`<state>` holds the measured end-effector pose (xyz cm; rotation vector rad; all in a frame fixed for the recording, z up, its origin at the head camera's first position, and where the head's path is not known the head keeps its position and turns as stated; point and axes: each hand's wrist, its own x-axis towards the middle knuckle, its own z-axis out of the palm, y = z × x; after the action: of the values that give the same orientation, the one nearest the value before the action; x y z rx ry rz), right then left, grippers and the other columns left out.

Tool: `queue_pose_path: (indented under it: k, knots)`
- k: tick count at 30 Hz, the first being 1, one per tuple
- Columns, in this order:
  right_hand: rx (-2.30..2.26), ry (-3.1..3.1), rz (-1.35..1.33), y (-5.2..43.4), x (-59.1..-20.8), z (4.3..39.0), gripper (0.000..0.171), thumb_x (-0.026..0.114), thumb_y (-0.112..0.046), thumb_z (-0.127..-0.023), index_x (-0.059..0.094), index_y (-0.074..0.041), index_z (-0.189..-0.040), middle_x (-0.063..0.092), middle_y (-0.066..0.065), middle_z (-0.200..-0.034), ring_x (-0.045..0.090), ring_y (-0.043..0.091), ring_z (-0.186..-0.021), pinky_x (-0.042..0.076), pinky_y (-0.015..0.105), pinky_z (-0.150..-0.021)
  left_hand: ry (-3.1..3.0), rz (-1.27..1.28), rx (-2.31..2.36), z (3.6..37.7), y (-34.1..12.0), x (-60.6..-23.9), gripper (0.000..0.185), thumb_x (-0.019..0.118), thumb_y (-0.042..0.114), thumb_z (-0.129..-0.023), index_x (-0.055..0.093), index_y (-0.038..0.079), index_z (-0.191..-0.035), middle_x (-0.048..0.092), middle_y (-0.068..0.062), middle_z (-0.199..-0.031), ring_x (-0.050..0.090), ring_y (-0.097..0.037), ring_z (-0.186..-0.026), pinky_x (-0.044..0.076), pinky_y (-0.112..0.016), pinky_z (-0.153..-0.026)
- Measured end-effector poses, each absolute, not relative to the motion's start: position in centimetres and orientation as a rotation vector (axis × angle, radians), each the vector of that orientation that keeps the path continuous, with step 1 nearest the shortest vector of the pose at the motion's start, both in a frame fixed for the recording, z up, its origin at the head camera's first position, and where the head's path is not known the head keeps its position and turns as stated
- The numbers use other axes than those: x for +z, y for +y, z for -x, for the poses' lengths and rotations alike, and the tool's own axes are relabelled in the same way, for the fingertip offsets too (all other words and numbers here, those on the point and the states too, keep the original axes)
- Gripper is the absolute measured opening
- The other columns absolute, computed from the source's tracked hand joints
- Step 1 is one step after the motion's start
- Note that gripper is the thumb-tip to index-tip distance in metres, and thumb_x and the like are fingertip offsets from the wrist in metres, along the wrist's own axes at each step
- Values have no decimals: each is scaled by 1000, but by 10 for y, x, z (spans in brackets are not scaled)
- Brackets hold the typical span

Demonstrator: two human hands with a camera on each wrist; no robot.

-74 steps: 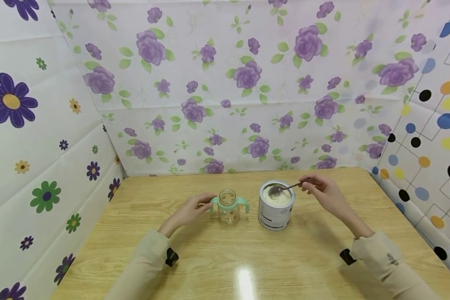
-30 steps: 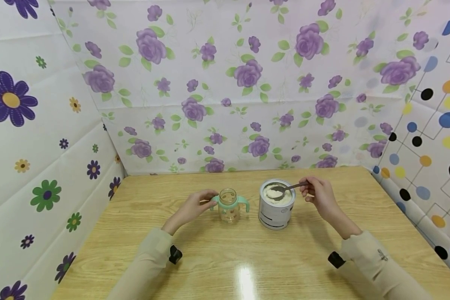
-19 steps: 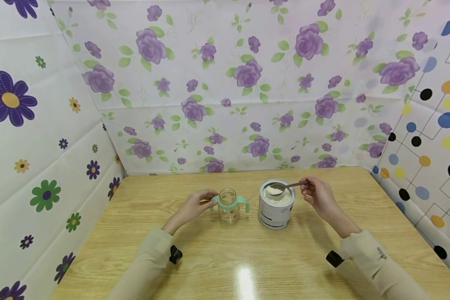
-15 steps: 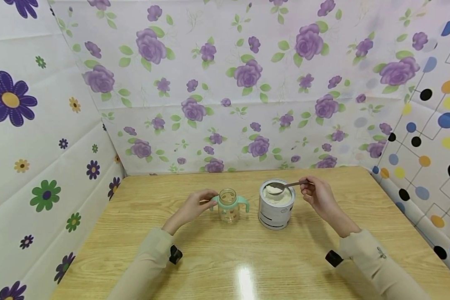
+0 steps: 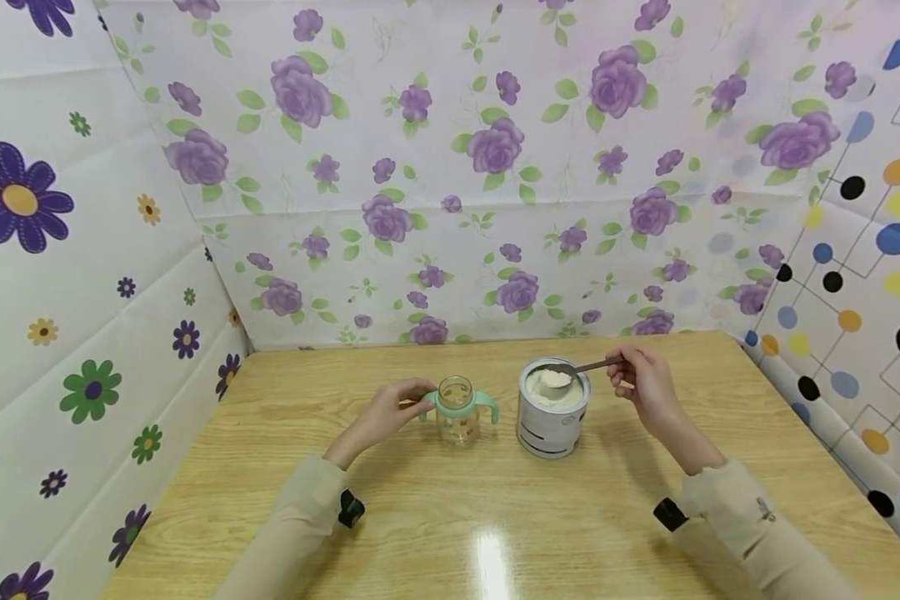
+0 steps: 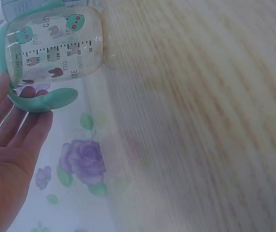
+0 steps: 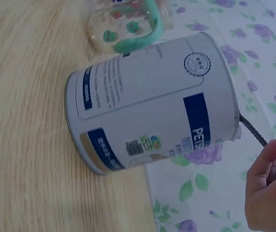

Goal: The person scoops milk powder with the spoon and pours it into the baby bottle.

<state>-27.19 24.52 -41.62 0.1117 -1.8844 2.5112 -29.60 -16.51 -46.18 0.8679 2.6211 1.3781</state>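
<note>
Spoon (image 5: 600, 364) and pinching right hand (image 5: 647, 390) shift rightward; left hand (image 5: 386, 410) holds the bottle (image 5: 457, 427), its scale (image 6: 53, 52) clear only from left wrist.

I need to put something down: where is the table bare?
Bare table: between the sleeves, nearer than the bottle and can; also between left hand and left wall cloth. Crowded: the narrow bottle-can gap, and over the can, where the spoon is.

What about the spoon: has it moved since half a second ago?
Yes: in the head view, the spoon has shifted slightly right against the can.
</note>
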Motion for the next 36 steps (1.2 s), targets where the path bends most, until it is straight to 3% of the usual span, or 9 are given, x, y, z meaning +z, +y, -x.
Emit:
queue_pose_path:
  k: [16,36]
  knots:
    - [3029,-1502,18,249,-411,268,39,34,-24,-107,65,-6,-92,60,1,-78,52,8,-62,44,17,-53,2628,-869,1350,295,-165,-459,28,61,18,-96,62,9,-122,69,-10,-113,67,-23,-101,57,-30,-90]
    - [3044,-1542,-20,235,-402,269,37,33,-24,-107,62,-7,-94,59,0,-79,49,7,-61,42,17,-54,2656,-926,1293,297,-165,-456,22,62,19,-95,65,11,-115,69,-7,-108,66,-20,-96,56,-25,-82]
